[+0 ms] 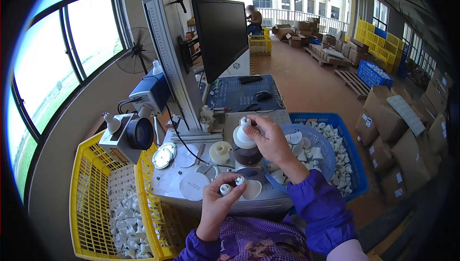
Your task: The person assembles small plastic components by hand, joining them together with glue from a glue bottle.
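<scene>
My right hand (273,142) pinches the narrow top of a white cone-shaped bulb housing (243,139), which has small metal pins. Wide end down, this housing sits on a dark round fixture (247,156) on the machine table. Lower and nearer to me, my left hand (221,206) is closed around two more white bulb housings (225,189), their pinned ends poking up past the fingers; their lower parts are hidden in the hand. Beside the right forearm stands a light-blue round basket (327,158) with white housings inside.
A blue crate (355,174) of white housings stands right, a yellow crate (79,203) with more at left. The marking machine's lens head (140,133) and column (172,64) rise at left, near a monitor (221,35). Cardboard boxes (383,117) line the right; another person (254,19) sits far back.
</scene>
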`<state>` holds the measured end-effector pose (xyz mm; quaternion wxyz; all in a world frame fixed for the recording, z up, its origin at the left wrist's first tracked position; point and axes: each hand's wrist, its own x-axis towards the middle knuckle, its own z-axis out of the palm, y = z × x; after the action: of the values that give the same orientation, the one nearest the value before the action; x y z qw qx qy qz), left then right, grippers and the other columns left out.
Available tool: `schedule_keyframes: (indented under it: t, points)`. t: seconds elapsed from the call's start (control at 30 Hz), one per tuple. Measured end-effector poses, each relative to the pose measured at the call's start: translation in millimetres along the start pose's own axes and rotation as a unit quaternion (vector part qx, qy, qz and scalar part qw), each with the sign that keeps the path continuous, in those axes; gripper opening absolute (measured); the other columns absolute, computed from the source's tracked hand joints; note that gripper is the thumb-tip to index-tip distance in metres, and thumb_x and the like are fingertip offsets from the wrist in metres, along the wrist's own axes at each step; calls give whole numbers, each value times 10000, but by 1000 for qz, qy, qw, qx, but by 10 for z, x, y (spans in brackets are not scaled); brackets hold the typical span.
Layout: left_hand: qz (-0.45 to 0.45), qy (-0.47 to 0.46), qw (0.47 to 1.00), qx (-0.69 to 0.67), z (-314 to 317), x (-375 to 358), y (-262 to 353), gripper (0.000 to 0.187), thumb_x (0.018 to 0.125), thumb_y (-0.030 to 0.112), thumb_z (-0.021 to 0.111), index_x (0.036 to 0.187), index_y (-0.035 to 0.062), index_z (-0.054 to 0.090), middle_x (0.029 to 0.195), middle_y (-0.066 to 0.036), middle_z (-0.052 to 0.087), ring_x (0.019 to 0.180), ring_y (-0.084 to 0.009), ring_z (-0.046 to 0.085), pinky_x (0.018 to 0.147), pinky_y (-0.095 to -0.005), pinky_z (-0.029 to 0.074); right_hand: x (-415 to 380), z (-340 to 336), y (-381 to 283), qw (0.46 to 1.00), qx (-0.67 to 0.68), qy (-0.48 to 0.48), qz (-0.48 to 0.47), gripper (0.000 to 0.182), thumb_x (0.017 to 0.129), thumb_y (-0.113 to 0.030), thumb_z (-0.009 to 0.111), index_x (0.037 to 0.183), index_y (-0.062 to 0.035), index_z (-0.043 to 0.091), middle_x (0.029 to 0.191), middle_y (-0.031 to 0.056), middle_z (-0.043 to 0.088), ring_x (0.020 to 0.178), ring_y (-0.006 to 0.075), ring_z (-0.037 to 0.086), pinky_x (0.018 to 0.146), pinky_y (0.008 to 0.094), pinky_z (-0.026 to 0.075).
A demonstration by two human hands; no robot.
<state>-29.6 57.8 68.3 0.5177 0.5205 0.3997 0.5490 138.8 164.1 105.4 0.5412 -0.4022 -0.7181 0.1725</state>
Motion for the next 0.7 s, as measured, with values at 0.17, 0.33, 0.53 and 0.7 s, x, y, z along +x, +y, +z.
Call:
schedule_keyframes:
  t: [0.17, 0.33, 0.53, 0.7]
  points:
    - [-3, -15, 1000, 21, 36, -18, -29, 190, 790, 72, 722, 949, -8, 655, 904, -12, 612, 807, -74, 548, 708, -199, 428, 10, -13, 53, 999, 37, -18, 17, 361, 861, -271, 642, 1099, -3, 602, 978, 163, 629, 910, 280, 602, 812, 348, 464]
    - [-39, -14, 999, -19, 51, -92, -103, 182, 789, 58, 720, 946, -7, 655, 878, 5, 602, 775, -60, 541, 677, -187, 424, -144, -148, 124, 997, 48, 30, -44, 400, 860, -301, 652, 1157, -41, 585, 1044, 136, 604, 942, 232, 572, 830, 343, 454]
    - [-134, 10, 990, -43, -49, -228, -333, 187, 783, 58, 724, 948, 1, 657, 822, 1, 618, 727, -51, 555, 648, -180, 436, -442, -988, 1189, 965, -174, 77, 181, 325, 810, -158, 652, 1106, -34, 603, 1004, 155, 637, 888, 306, 616, 813, 375, 477]
    - [-166, -21, 983, -75, 45, -325, -470, 197, 791, 63, 722, 959, -11, 651, 814, -8, 628, 704, -49, 563, 620, -171, 443, -750, -1126, 1745, 928, -267, -23, 258, 429, 726, -206, 722, 1085, 0, 605, 1007, 181, 637, 926, 349, 606, 847, 396, 471]
